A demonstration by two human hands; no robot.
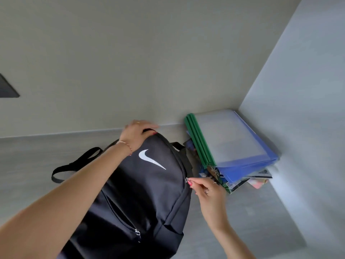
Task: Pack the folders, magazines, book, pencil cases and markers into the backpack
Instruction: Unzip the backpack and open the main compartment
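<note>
Head view: left hand (137, 132) fingers curl over the backpack (149, 193) top handle. Right hand (207, 191) fingers pinch the zipper pull (186, 180) on the backpack's right side.

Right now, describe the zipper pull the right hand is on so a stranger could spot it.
Find the black backpack on the grey table. Follow its right side seam down from the white swoosh to the small silver zipper pull, pinched by the right hand. The other silver pull sits lower, on the front pocket, untouched.
</note>
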